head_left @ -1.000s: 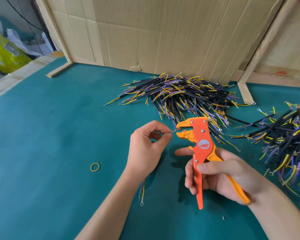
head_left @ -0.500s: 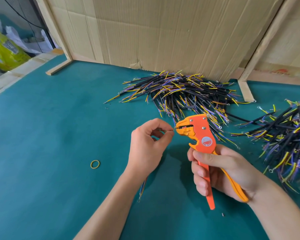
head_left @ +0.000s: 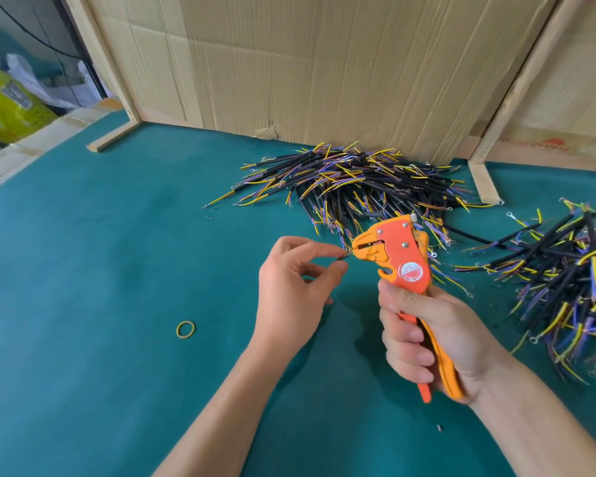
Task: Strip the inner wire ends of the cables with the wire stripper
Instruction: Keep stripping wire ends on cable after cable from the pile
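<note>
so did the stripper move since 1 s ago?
Yes. Measured against the rubber band on the mat, the stripper in the right hand has risen and tilted its head left toward the wire pinched by the left hand.

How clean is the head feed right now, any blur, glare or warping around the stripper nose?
Head view: even daylight, soft shadows under both hands on the green mat, no glare; wire stripper and left hand sharp; the wire at the nose is too thin to resolve; wide-angle bending shows at the edges, and the right cable pile smears slightly.
</note>
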